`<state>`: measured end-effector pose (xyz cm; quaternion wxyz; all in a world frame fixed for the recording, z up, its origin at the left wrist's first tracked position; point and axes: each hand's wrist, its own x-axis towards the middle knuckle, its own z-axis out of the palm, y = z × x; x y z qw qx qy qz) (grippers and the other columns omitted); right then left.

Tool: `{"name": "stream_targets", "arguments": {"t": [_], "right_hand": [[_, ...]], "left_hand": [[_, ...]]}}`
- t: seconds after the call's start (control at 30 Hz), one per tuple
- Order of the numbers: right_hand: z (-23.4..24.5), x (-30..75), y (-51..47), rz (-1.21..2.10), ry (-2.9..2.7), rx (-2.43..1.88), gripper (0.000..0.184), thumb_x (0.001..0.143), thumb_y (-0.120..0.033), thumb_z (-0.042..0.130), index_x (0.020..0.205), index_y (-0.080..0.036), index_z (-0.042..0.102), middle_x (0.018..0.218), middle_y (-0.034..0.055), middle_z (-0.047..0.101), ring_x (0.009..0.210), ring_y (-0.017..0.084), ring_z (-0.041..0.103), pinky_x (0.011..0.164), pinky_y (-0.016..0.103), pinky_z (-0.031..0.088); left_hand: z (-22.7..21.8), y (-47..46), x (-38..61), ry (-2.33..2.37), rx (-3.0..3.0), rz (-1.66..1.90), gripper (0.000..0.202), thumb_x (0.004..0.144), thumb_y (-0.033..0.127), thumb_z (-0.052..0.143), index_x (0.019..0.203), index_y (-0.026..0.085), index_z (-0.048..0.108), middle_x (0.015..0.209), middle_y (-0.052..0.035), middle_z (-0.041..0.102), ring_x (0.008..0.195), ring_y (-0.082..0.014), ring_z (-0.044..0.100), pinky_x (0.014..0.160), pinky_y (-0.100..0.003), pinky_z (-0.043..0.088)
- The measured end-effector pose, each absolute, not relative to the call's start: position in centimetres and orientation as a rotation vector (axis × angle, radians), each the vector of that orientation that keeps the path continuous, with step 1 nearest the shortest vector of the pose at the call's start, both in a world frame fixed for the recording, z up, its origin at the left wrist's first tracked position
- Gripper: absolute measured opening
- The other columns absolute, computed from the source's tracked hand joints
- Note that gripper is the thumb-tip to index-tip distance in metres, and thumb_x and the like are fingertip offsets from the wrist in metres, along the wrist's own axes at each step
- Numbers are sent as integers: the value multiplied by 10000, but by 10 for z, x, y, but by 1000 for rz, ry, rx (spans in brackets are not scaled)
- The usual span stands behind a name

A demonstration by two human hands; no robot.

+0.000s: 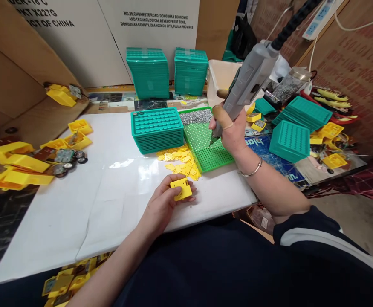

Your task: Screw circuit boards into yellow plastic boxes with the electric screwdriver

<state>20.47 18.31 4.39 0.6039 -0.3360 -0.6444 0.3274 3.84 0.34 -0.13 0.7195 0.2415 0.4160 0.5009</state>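
My left hand (162, 204) rests on the white table (77, 204) with its fingers closed round a small yellow plastic piece (181, 189). My right hand (230, 130) grips a grey electric screwdriver (249, 81), held tilted with its tip just above a green perforated screw tray (205, 147). A pile of small silver screws (195, 116) fills the far end of that tray. Several small yellow plastic pieces (180, 162) lie heaped between the tray and my left hand.
A stack of teal trays (157, 129) stands left of the screw tray, two taller teal stacks (169, 72) behind. More teal trays (290, 140) and yellow parts (333, 160) lie right. Yellow housings and small wheels (29, 160) sit left. Cardboard boxes (103, 34) wall the back.
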Motion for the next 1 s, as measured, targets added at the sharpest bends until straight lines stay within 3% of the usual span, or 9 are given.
{"name": "stream_targets", "arguments": {"t": [0.3,0.63,0.83,1.0], "right_hand": [[84,168,101,1244,-1361,-402,340,755,-541,682,763,-236,531,596,-61,515,417,82,455,430,251,427],[70,154,78,1400,-1400,-532,500,686,-619,691,984,-264,503,692,-53,490,458,77,470,424,252,423],[57,152,77,1157,-1631,-674,455,674,-708,625,818,-291,513,735,2,550,634,157,577,457,305,474],[61,151,80,1235,-1573,-655,471,711,-719,573,882,-286,505,640,-37,521,463,113,500,419,294,460]], "left_hand": [[-1,4,40,892,496,1148,260,804,191,607,1054,161,545,946,-72,707,933,-238,694,826,-405,540],[-5,4,40,870,529,1154,231,825,184,585,1052,169,545,898,-62,719,904,-209,689,772,-353,546],[-8,4,38,860,551,1165,244,807,201,604,1045,152,581,912,-57,696,852,-207,676,737,-372,563],[-4,6,45,899,575,1135,248,789,240,634,1015,167,564,909,-52,679,856,-206,667,723,-355,555]]}}
